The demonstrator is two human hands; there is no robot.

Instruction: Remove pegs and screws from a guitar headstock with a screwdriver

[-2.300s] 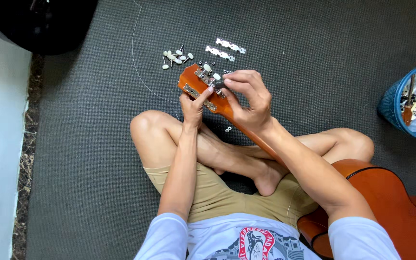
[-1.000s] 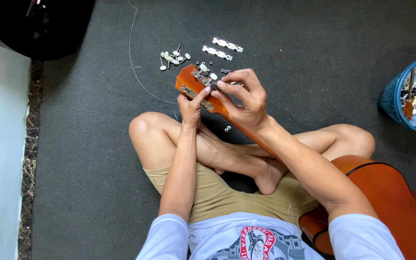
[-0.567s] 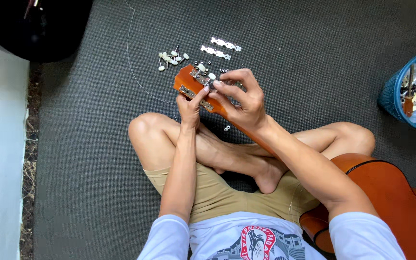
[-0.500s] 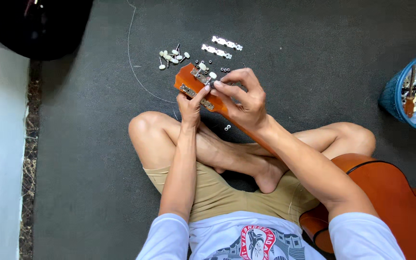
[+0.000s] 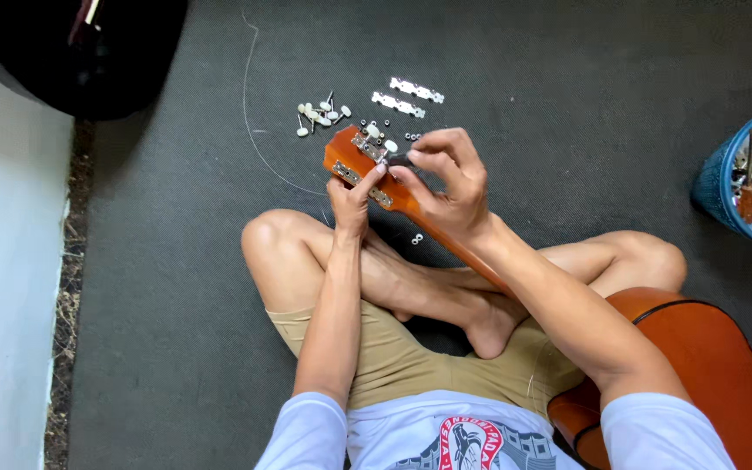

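Observation:
I sit cross-legged on a grey carpet with an orange acoustic guitar (image 5: 698, 365) across my lap, its headstock (image 5: 347, 157) pointing away from me. My left hand (image 5: 352, 198) grips the headstock from below, a finger pressing on its metal tuner plate. My right hand (image 5: 444, 178) hovers over the headstock, fingertips pinched on a small white-knobbed tuning peg (image 5: 391, 148). What the fingers hide beneath them I cannot make out.
Loose white tuning pegs (image 5: 319, 115), two metal tuner strips (image 5: 406, 96) and small screws lie on the carpet beyond the headstock. A removed string (image 5: 248, 122) curves to the left. A blue bin (image 5: 746, 178) stands at right, a black bag (image 5: 80, 48) top left.
The hands stay on the headstock with only small finger shifts; the view has drifted slightly.

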